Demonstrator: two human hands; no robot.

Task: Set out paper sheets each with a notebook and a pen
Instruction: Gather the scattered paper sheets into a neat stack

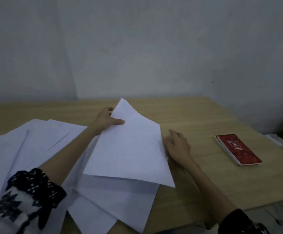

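White paper sheet [129,146], curled, left hand [106,119] pinching edge

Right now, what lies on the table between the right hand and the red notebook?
Nothing. In the head view, only bare wooden table separates the right hand, at the lifted sheet's edge, from the red notebook.

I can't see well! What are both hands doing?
Left hand: pinching the top paper sheet.
Right hand: open, fingers at that sheet's edge.
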